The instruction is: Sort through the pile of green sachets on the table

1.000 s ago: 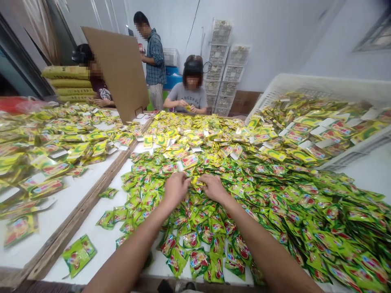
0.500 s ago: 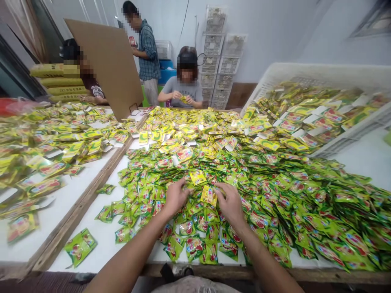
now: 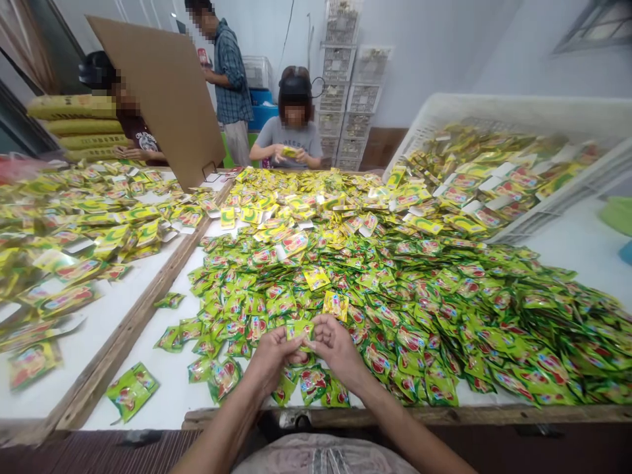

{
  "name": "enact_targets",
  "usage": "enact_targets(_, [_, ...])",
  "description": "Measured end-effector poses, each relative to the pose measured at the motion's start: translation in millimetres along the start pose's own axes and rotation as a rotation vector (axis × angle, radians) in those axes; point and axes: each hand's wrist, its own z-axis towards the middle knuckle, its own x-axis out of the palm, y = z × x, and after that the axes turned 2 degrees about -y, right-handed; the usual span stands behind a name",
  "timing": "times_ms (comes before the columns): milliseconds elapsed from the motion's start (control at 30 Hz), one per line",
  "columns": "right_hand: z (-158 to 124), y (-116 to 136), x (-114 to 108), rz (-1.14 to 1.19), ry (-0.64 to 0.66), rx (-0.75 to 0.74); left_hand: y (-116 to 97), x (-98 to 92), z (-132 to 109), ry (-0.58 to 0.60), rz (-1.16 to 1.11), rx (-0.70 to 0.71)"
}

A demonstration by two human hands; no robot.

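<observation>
Left hand [image 3: 270, 357] and right hand [image 3: 337, 347] now pinching a green packet [image 3: 299, 328], yellow packets [image 3: 336, 306] left just beyond; green's turn, apparently.

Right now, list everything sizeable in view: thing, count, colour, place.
Table: one, white, ahead
Crate: one, white, right
Green packets: many, green, heaped ahead
Yellow packs: many, yellow, left, far side, in crate
Small yellow packets: two, yellow, on green packets
Wooden strip: one, brown, left of green packets
Cardboard panel: one, brown, far left
Sacks: several, yellow, far left
Baskets: several, white, back wall
Other people: three, dark red, plaid, grey tops, far side
Held packet: one, green, low centre
Left hand: one, bare, holding packet
Right hand: one, bare, holding packet
</observation>
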Motion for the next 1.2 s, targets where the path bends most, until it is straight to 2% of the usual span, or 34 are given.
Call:
enact_targets(67, [1.7,7.0,-10.7,0.027,0.092,0.031,3.1,-2.2,1.7,-0.012,-0.032,-0.030])
enact_targets(100, [5.3,10.7,-17.5,-0.030,0.077,0.009,4.5,-2.4,3.1,-0.027,-0.029,-0.028])
enact_targets(167, [16.8,16.9,-32.6,-0.301,-0.093,-0.127,6.8,-1.1,6.1,-0.066,-0.001,0.015])
enact_targets(233, [30.8,18.6,-47.3,-0.697,-0.279,-0.288,7.7,2.1,8.7,-0.101,0.014,0.093])
enact_targets(267, [37.0,17.2,-53.3,-0.894,-0.309,-0.337,7.5,3.8,9.8,-0.117,0.015,0.128])
enact_targets(333, [44.7,10.9,-61.1,-1.188,-0.245,-0.376,6.1,6.7,11.2,-0.152,0.008,0.166])
enact_targets(400, [45.1,3.5,-62.8,-1.255,-0.173,-0.388,3.9,8.0,12.0,-0.197,0.004,0.177])
enact_targets(467, [39.8,-0.1,-59.1,-1.084,-0.214,-0.377,1.7,8.8,12.0,-0.247,0.002,0.204])
enact_targets(533, [32.5,2.2,-51.0,-0.739,-0.261,-0.259,0.1,10.6,11.5,-0.282,0.004,0.235])
enact_targets(600, [26.8,7.7,-39.5,-0.378,-0.226,-0.071,-0.7,14.3,10.0,-0.274,0.003,0.243])
enact_targets(667, [24.3,11.8,-26.8,-0.156,-0.157,0.050,-1.0,19.0,7.3,-0.216,-0.019,0.235])
enact_targets(767, [24.7,10.2,-12.3,-0.164,-0.170,0.019,-0.3,24.0,2.4,-0.120,-0.092,0.216])
enact_targets(900, [24.7,3.1,-5.7,-0.328,-0.271,-0.081,1.7,23.2,1.3,-0.135,-0.054,0.247])
enact_targets(1000, [24.1,3.2,-5.8,-0.146,-0.170,0.019,0.3,19.5,5.7,-0.171,0.013,0.293])
enact_targets(1100, [23.1,7.6,-8.8,0.027,-0.002,0.190,-4.5,17.6,10.7,-0.123,0.049,0.292])
enact_targets(1200, [21.8,12.6,-15.5,-0.005,0.060,0.178,-11.4,19.7,16.9,-0.040,0.120,0.246])
